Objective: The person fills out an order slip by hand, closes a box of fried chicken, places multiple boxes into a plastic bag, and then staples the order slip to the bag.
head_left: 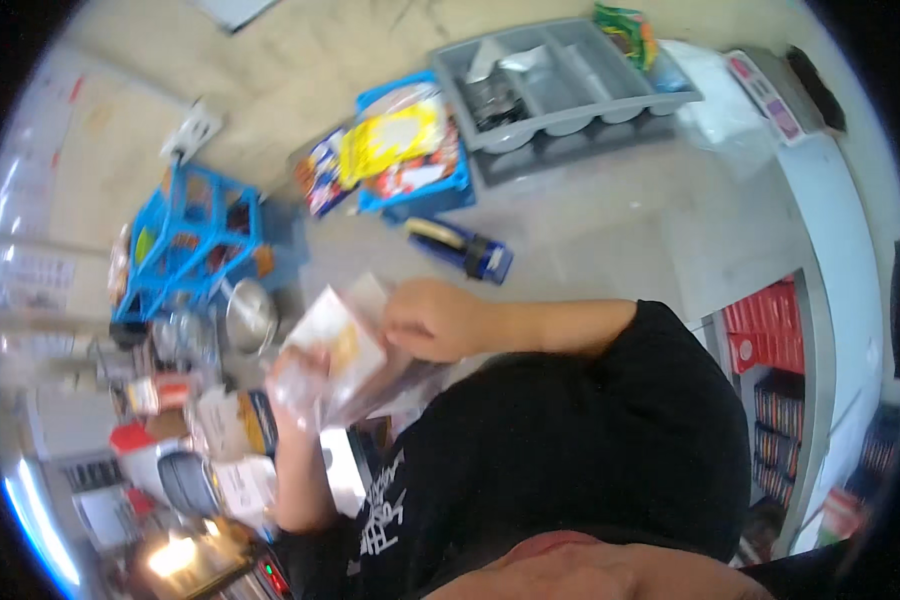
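Observation:
In front of my chest I hold a white paper box or packet (332,328) with a yellowish print on its face, tilted and blurred. My left hand (303,378) is closed on its lower left side, with crinkled clear plastic about the fingers. At its right edge is my right hand (433,320), with the fingers curled in against the box; the fingertips are partly hidden. A pale flap stands up between the two hands. On the counter beyond my right hand lies a dark blue stapler-like tool (462,250).
Along the back of the grey counter (610,240) stand a blue basket (418,200) of colourful packets and a grey divided tray (580,95). A blue rack (192,240) and a metal cup (250,315) are at the left. Red boxes (767,325) fill a shelf under the right end.

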